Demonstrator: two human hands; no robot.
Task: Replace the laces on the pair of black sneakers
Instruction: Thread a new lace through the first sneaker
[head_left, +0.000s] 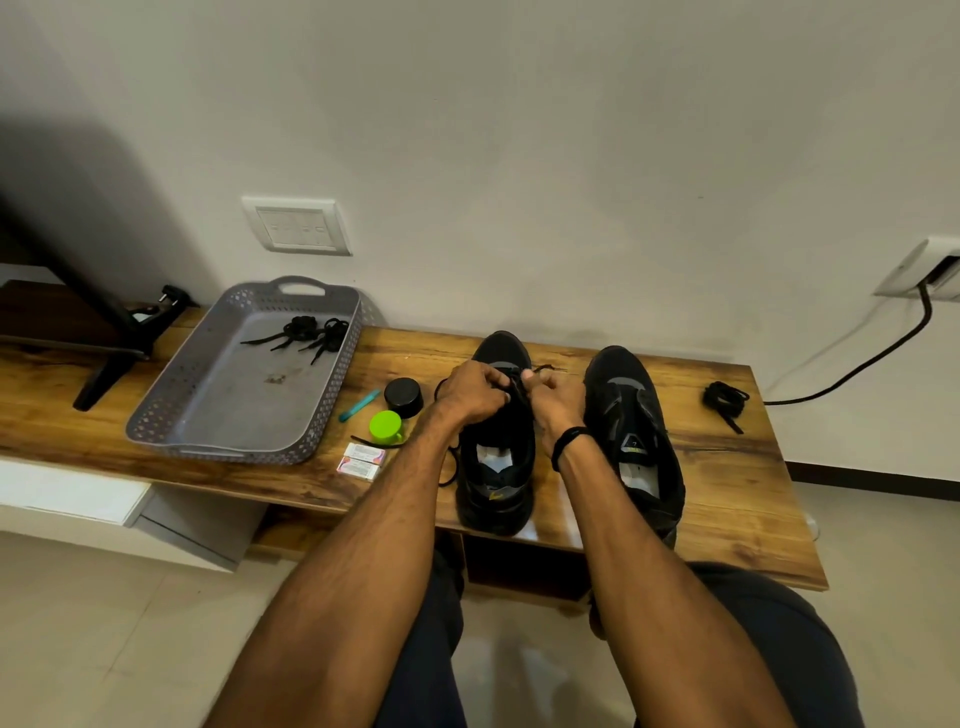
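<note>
— Where did the job stand?
— Both black sneakers sat side by side on the counter (737, 493), toes to the wall; the left hand (470, 392) and right hand (550, 402) met over the forefoot of the left sneaker (498, 467), each with fingers curled and pinching the black lace (516, 387) at the eyelets; whether it was going in or coming out I could not tell
— And how was that step best handled?
— By my reckoning, one hand had to steady the eyelet row while the other drew the tip straight through, keeping both ends even before any crossing; black lace on black mesh hid the holes, so going slowly and by feel made sense; the slack end looped on the counter beside that shoe could snag
— How did the shoes look?
— Matt black with grey panels, pale insoles showing in the open collars; the right sneaker (631, 415) lay apart from the hands, its lacing too dark to read; a coiled lace (723, 399) lay further right on the counter, and bundled laces (311, 332) sat in the grey tray (156, 402)
</note>
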